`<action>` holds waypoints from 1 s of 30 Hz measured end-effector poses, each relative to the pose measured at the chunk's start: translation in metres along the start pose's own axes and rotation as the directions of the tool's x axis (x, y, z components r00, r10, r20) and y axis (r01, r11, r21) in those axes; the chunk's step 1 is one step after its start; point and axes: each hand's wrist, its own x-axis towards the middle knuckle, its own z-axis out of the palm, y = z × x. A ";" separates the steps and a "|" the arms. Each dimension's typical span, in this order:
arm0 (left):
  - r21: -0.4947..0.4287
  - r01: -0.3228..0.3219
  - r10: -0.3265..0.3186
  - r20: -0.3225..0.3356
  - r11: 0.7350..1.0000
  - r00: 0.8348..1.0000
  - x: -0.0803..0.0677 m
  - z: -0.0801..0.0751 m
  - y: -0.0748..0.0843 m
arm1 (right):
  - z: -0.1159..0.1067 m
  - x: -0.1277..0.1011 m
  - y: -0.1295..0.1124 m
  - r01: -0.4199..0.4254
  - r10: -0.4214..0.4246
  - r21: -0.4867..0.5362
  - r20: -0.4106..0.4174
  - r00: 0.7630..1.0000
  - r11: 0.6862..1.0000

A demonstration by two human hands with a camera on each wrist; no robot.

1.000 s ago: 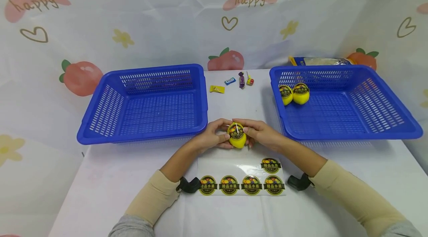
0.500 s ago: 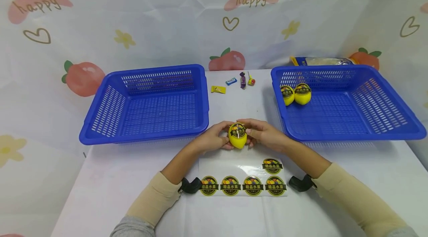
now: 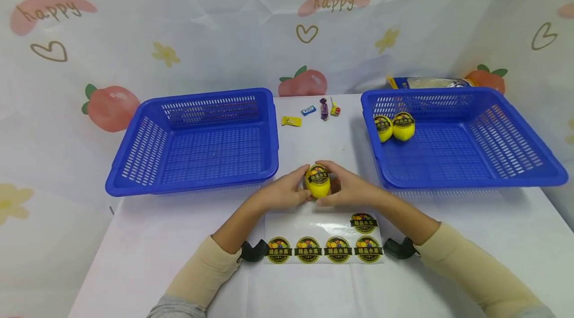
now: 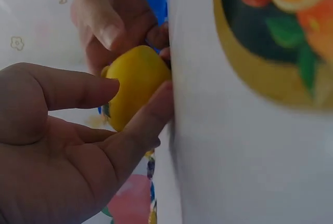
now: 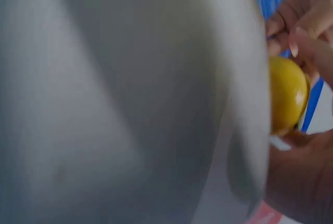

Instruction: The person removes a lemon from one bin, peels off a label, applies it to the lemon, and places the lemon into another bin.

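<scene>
Two hands meeting on one yellow toy lemon [image 3: 318, 184], held just above the white table [image 3: 148, 238] between the two blue baskets. Left hand [image 3: 282, 192] gripping the lemon from its left side, thumb and fingers curled against the yellow skin; right hand [image 3: 347, 189] cupped round the right side, fingers curled over it. Round dark label already stuck on the lemon's upper face. Just below the hands, flat on the table, a clear sticker sheet [image 3: 323, 243] bearing five more round labels. Left blue basket [image 3: 197, 141] holding nothing visible; right blue basket [image 3: 462, 136] holding two labelled lemons [image 3: 394, 126] side by side, touching, in its far left corner. Farther back between the baskets, a few small wrapped candies [image 3: 314, 111]. Behind the right basket, a plastic bag [image 3: 430, 81], partly hidden.
</scene>
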 end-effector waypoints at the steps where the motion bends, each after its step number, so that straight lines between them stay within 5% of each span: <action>1: 0.014 -0.008 0.008 0.004 1.000 1.000 -0.001 0.000 0.002 | 0.002 0.001 -0.001 0.013 -0.014 -0.036 -0.013 1.000 0.999; 6: 0.098 -0.104 0.104 0.008 0.990 0.995 -0.009 0.001 0.010 | 0.009 0.003 -0.005 0.075 -0.085 -0.137 -0.069 0.994 0.988; 13: 0.336 -0.101 0.129 -0.061 0.936 0.990 -0.030 0.000 0.033 | 0.008 -0.001 -0.009 0.107 -0.123 -0.209 -0.068 0.990 0.972; 16: 0.383 -0.150 0.227 -0.163 0.911 0.960 -0.038 -0.005 0.041 | 0.005 -0.004 -0.013 0.116 -0.132 -0.203 -0.065 0.989 0.972; 19: 0.432 -0.185 0.325 -0.275 0.883 0.905 -0.043 -0.013 0.043 | -0.001 -0.008 -0.019 0.119 -0.135 -0.181 -0.078 0.988 0.976; 21: 0.479 -0.162 0.351 -0.337 0.863 0.874 -0.045 -0.019 0.041 | -0.006 -0.011 -0.026 0.120 -0.136 -0.166 -0.087 0.987 0.979; 23: 0.508 -0.103 0.332 -0.383 0.855 0.862 -0.045 -0.026 0.038 | -0.010 -0.015 -0.033 0.121 -0.136 -0.151 -0.088 0.987 0.981; 30: 0.526 0.146 0.119 -0.437 0.838 0.892 -0.040 -0.037 0.025 | -0.029 -0.032 -0.055 0.133 -0.155 -0.173 -0.118 0.981 0.976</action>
